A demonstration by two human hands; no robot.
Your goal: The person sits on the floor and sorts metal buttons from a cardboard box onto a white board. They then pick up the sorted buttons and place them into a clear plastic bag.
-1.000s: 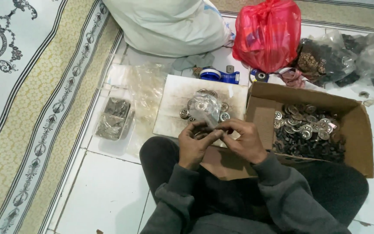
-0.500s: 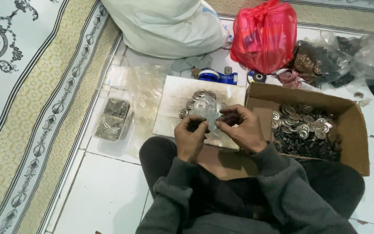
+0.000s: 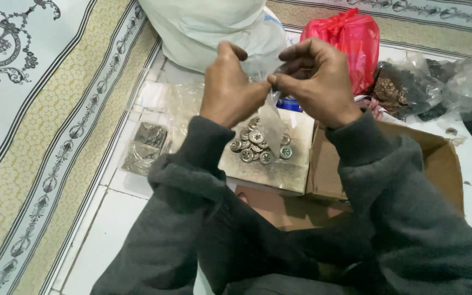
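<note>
Our left hand and right hand are both pinched shut on a small clear bag raised between them; we should keep its mouth taut above the metal buttons below.

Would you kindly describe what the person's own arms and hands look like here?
Both hands, the left hand and the right hand, are bare, with no gloves or rings visible. Both arms wear dark grey sweatshirt sleeves of soft fabric, ending in ribbed cuffs at the wrists.
</note>
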